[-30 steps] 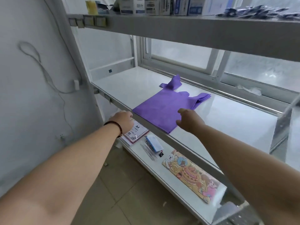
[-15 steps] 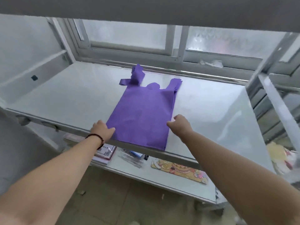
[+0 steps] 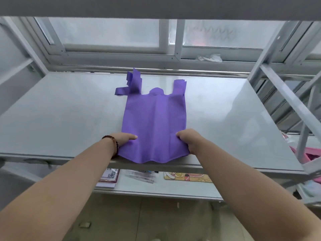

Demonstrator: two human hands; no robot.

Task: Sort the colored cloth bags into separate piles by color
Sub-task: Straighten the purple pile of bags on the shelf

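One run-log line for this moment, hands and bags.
left hand: grips purple bags' near left corner | right hand: grips near right corner | bags: flat on shelf, near edge overhangs

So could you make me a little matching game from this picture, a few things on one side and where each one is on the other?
Things:
1. purple bag
2. beaded bracelet
3. cartoon card
4. crumpled white scrap

Places:
A. on the window ledge at the back
B. on the lower shelf, under the bag
C. flat on the upper shelf, between both hands
D. on the left wrist

Pairs: 1-C, 2-D, 3-B, 4-A. The left hand and the right hand each hold a near side of the bag.
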